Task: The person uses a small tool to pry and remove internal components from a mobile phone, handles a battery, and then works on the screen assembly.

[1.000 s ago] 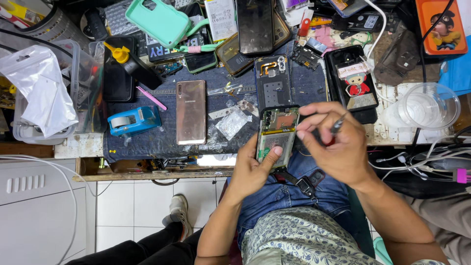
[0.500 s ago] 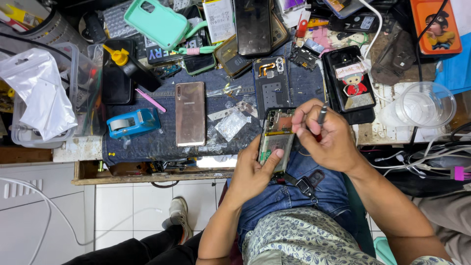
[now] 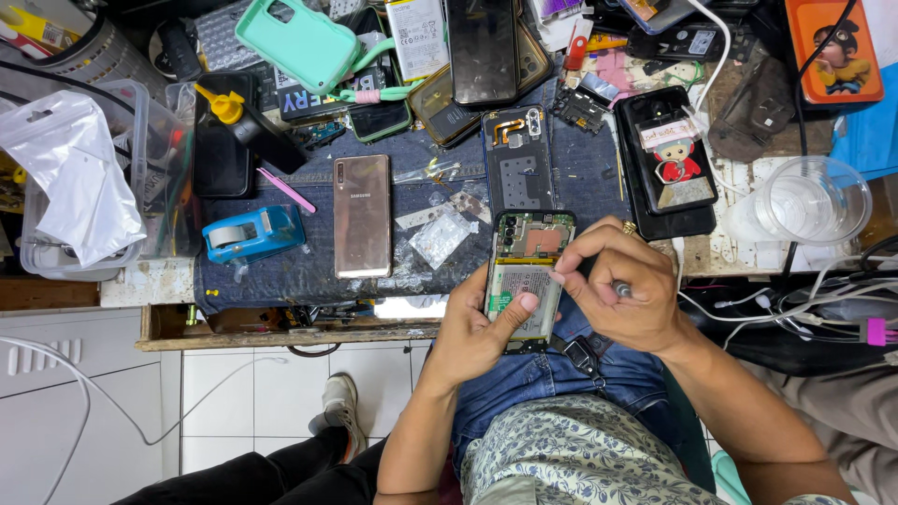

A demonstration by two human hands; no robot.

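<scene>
The left hand (image 3: 477, 327) supports an opened phone (image 3: 524, 279) with its back cover removed, held over the person's lap at the near edge of the counter (image 3: 309, 271). The left thumb lies flat across the exposed battery, and the remaining fingers wrap behind the chassis, closed on the phone. The circuit board and a copper-coloured patch are visible in the upper half of the phone. The right hand (image 3: 622, 295) sits just beside the phone on its right side, fingers curled tight around a thin metal tool (image 3: 621, 289), of which only a short end shows between the knuckles; the working tip is hidden, so contact with the phone cannot be confirmed. A detached dark back panel (image 3: 516, 168) with an orange flex strip lies on the counter directly above the phone. To the left, a gold phone (image 3: 362, 215) lies face down on the blue-grey mat, and a blue tape dispenser (image 3: 253, 234) stands further left. A small clear bag (image 3: 440, 236) lies between the gold phone and the opened phone. A black phone case (image 3: 666, 159) with a cartoon figure rests to the right of the panel, near a clear plastic cup (image 3: 809, 201). A mint-green case (image 3: 299, 42) lies at the far side of the counter.
</scene>
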